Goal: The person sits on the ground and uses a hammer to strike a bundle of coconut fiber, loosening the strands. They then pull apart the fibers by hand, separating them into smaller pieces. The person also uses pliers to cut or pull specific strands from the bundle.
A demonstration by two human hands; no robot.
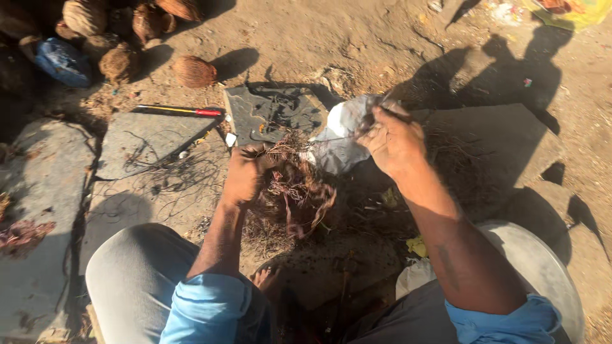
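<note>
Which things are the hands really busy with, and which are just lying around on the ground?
In use:
left hand, gripping the tangled bundle of wiry strands
right hand, pinching a strand by the crumpled white bag

Lying about:
red and yellow tool
coconuts
blue bag
stone slabs
round metal pan

I see a tangled clump of reddish-brown roots and fibres point(294, 191) hanging loose and frayed above the dirt ground, gripped at its upper left. Just beside it to the right is a crumpled whitish bag point(341, 137), possibly plastic, held up at its top edge.
</note>
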